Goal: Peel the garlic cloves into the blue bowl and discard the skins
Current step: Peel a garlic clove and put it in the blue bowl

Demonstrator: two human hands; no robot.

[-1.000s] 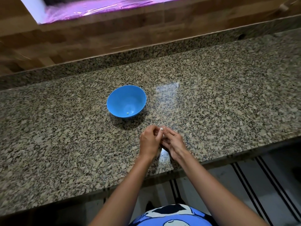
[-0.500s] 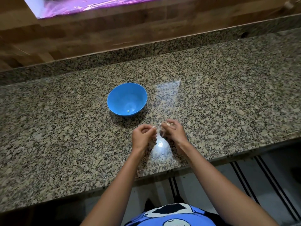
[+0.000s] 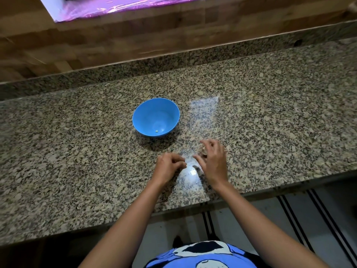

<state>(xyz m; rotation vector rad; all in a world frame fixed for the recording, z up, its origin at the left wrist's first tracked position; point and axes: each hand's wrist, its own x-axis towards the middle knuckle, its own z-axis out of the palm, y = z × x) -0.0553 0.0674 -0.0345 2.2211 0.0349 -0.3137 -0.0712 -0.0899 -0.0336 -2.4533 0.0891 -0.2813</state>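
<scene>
Blue bowl (image 3: 146,113) sits mid-way along the granite countertop (image 3: 77,151), one small pale clove (image 3: 156,130) at its bottom; just in front, the left hand (image 3: 169,168) is curled tight, fingertips drawn together, though what they hold I cannot tell; the right hand (image 3: 213,161) arches over a blurred brownish lump (image 3: 203,151), grip unclear.

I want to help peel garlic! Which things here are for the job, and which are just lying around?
For the job: blue bowl, small pale bit inside it, left hand, right hand, blurry brownish thing under the right hand (maybe garlic).
Just lying about: granite counter, wooden wall, striped floor.
</scene>
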